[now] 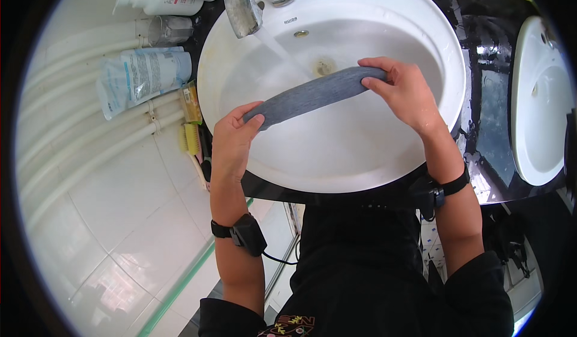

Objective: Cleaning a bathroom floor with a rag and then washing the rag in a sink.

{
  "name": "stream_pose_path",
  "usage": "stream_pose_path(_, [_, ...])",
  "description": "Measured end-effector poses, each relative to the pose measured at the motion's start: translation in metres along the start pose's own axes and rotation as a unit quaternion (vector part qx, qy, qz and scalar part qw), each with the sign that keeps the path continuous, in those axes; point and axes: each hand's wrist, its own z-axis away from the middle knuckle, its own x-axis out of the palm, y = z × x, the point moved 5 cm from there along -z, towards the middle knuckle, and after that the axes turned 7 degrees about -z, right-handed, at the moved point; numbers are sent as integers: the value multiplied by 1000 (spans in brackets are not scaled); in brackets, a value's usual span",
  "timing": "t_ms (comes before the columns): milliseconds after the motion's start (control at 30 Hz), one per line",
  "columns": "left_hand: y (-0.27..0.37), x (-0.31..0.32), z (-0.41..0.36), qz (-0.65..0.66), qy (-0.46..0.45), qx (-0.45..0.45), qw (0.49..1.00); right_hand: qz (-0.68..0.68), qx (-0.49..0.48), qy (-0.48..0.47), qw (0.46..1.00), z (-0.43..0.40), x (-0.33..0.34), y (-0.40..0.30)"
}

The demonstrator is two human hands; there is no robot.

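A long, folded grey cloth strip, perhaps a headband, is stretched between my two hands above a white ceramic washbasin. My left hand pinches its lower left end between thumb and fingers. The upper right end is gripped the same way by my right hand. From the metal faucet spout a stream of water runs into the basin, just behind the cloth. The drain shows beyond the cloth's upper edge. Whether the cloth is wet cannot be told.
Left of the basin stand white pump bottles, a clear cup, a plastic refill pouch and a yellow brush. White pipes line the tiled wall. A second basin is at the right on the dark counter.
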Motion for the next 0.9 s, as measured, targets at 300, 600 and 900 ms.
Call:
stream_pose_path(300, [31,-33,-1,-238,48,194,950,127,-327,51,935,-4,-23,-29])
stream_pose_path(600, [24,3,-35,187,-89,47,977,-286,91,-58,952,-41,9,-11])
stream_pose_path(900, [14,16,-35,82,-59,44,994,-222,96,-24,970,-41,9,-1])
